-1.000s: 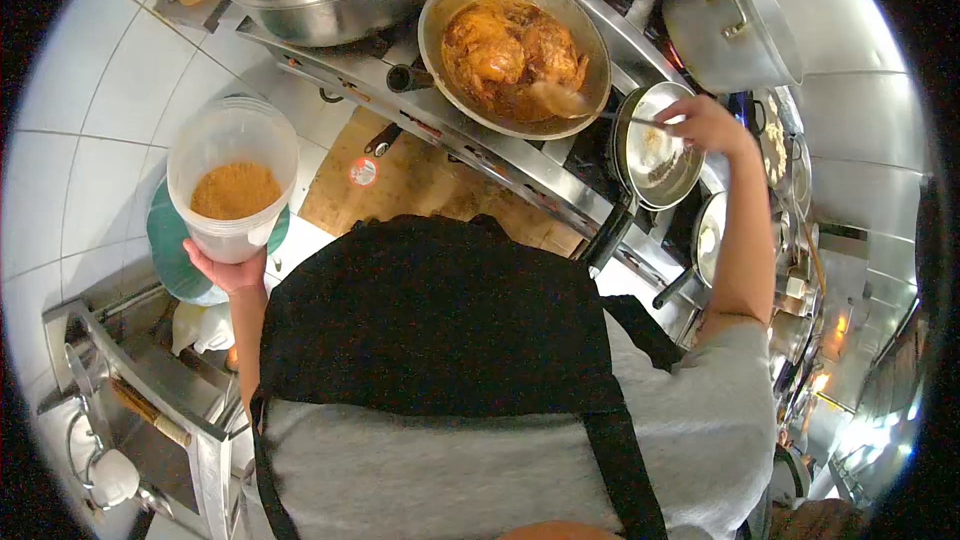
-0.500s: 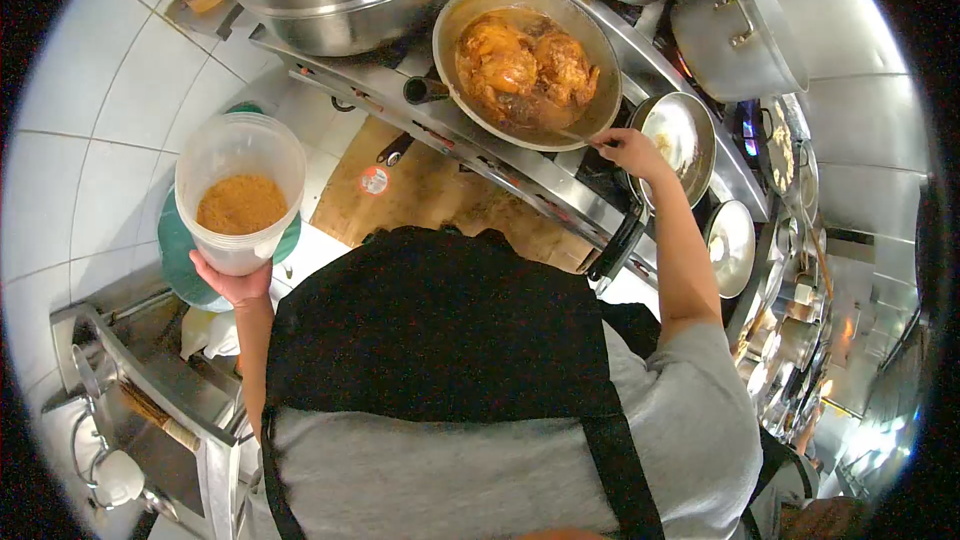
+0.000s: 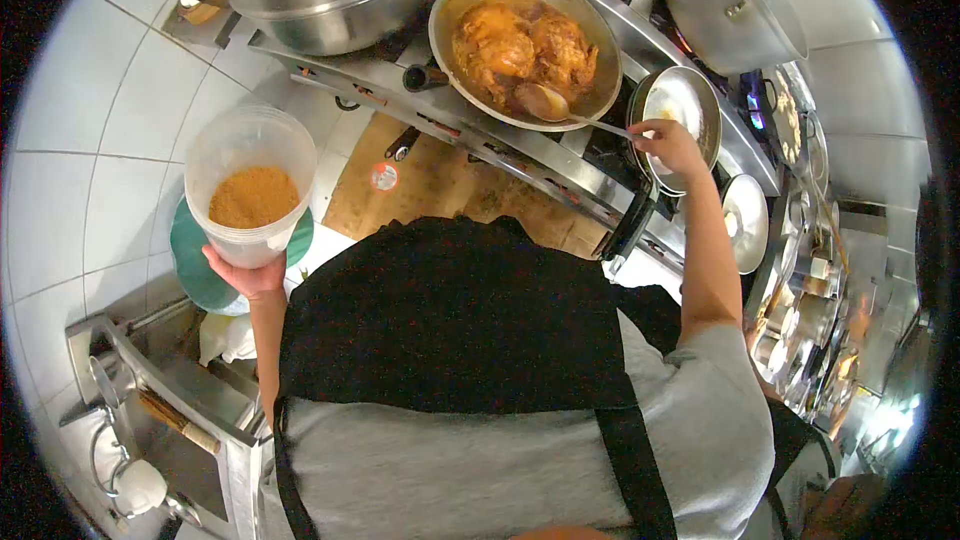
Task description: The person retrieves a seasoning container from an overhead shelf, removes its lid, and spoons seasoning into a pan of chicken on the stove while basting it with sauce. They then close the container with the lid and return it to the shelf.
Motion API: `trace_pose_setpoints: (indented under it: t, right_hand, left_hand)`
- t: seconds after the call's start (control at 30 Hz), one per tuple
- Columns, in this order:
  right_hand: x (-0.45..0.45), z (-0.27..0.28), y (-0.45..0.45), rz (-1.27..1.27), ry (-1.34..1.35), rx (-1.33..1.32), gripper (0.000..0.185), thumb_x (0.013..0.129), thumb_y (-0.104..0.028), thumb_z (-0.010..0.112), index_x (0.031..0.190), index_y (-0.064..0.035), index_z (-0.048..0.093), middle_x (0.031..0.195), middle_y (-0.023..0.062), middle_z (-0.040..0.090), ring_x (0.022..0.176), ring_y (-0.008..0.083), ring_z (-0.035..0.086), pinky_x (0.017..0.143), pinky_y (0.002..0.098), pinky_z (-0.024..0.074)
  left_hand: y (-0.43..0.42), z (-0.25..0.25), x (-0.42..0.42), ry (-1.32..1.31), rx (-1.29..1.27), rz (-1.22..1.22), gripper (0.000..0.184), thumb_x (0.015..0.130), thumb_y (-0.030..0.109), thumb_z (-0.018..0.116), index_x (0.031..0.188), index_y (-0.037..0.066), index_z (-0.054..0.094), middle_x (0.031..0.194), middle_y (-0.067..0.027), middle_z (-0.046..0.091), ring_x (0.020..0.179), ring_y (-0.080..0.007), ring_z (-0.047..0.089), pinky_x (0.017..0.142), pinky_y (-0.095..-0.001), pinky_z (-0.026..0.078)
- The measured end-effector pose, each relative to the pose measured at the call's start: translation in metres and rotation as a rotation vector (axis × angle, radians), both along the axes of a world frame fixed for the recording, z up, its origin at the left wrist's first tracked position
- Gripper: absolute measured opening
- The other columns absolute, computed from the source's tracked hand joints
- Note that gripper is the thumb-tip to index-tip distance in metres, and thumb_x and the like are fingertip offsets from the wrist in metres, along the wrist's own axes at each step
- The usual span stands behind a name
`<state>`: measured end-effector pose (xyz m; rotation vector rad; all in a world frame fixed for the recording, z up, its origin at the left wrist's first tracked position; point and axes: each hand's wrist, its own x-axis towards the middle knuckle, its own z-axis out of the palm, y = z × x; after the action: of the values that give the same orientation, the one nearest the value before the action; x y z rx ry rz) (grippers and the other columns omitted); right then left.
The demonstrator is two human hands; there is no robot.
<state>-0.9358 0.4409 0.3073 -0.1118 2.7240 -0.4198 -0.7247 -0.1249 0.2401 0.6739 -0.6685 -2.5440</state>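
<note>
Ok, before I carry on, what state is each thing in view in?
Left hand: holding the plastic tub from below.
Plastic tub: open, part-filled with orange-brown powder.
Right hand: gripping the spoon.
Spoon: bowl end inside the large pan.
Large pan: uncovered, on the stove.
Browned food: sitting in sauce.
Blue flame: lit.
Big steel pot: top out of frame, lid unclear.

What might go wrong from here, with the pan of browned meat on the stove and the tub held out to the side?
The spoon reaches low over the near rim of the wide pan, so lifting it carelessly could drip hot sauce.
The right hand is above the smaller pans and might brush a hot edge.
The left hand alone supports the open tub; a tilt could spill the orange-brown powder.
</note>
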Motion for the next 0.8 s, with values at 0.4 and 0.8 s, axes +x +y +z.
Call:
trace_pose_setpoints:
  t: [0.4, 0.8]
  right_hand:
    - [-0.025, 0.044, -0.023, -0.033, 0.269, 0.317, 0.03, 0.072, -0.025, 0.068, 0.102, -0.0265, 0.066, 0.092, 0.011, 0.066, 0.084, 0.0285, 0.063, 0.074, 0.0398, 0.0499]
    - [-0.016, 0.068, -0.024, 0.007, 0.253, 0.23, 0.023, 0.071, -0.026, 0.068, 0.094, -0.0232, 0.069, 0.092, 0.011, 0.066, 0.085, 0.0285, 0.063, 0.074, 0.0397, 0.0486]
  left_hand:
    - [-0.003, -0.003, 0.001, 0.034, -0.009, -0.016, 0.07, 0.076, 0.062, 0.049, 0.133, 0.022, 0.04, 0.138, -0.0029, 0.038, 0.127, -0.0292, 0.035, 0.102, -0.0543, 0.028]
    - [-0.007, -0.008, 0.012, 0.039, 0.019, -0.052, 0.071, 0.076, 0.063, 0.049, 0.134, 0.023, 0.038, 0.14, -0.0028, 0.035, 0.128, -0.0296, 0.033, 0.102, -0.0566, 0.027]
